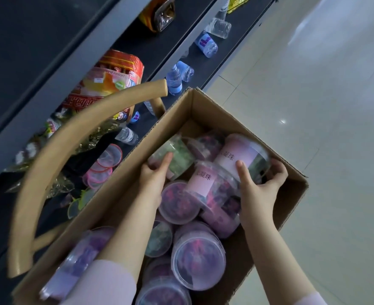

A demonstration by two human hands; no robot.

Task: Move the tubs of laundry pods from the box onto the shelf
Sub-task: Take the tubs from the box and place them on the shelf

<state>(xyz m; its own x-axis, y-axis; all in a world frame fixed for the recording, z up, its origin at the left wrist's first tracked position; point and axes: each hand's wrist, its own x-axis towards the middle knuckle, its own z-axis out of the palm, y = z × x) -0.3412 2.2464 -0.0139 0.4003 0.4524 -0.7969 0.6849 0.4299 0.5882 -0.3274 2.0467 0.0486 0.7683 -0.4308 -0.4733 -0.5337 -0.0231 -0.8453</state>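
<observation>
Both hands are in the box (225, 111): left hand (157, 175) grips a green tub (175, 154), right hand (260, 188) a pink-label tub (241, 155) lying sideways, and the shelf (177, 47) sits left, nearer the left hand.

Shop aisle: dark shelf (177, 51) stocked with water bottles (175, 79), snack packs (113, 84), tiled floor (313, 84).

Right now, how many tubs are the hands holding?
2. The left hand holds a green tub by the left wall of the box; the right hand grips a pink-labelled tub near its far right corner. Other tubs lie loose.
</observation>
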